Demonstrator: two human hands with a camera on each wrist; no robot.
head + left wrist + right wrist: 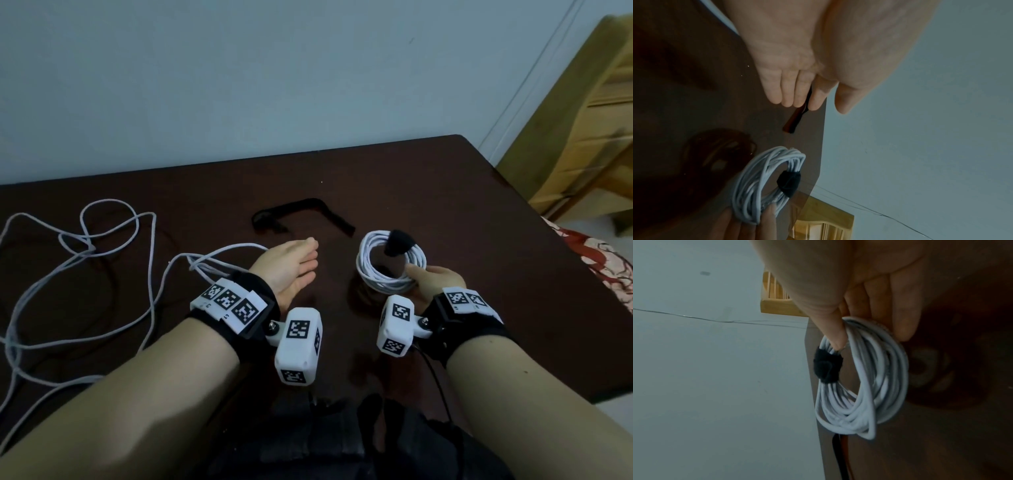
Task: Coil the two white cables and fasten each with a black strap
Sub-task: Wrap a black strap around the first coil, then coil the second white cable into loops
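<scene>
Trouble looms if the flat, empty left hand (pixel 291 267), apparently nearing the spare strap (pixel 301 216), snags the loose cable (pixel 85 274) on the tabletop (pixel 445 192) while the right hand (pixel 431 284) pinches the strapped coil (pixel 387 270).

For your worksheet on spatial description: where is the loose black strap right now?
In the head view, the loose black strap lies flat on the dark table, just beyond the left hand and left of the coiled cable.
</scene>
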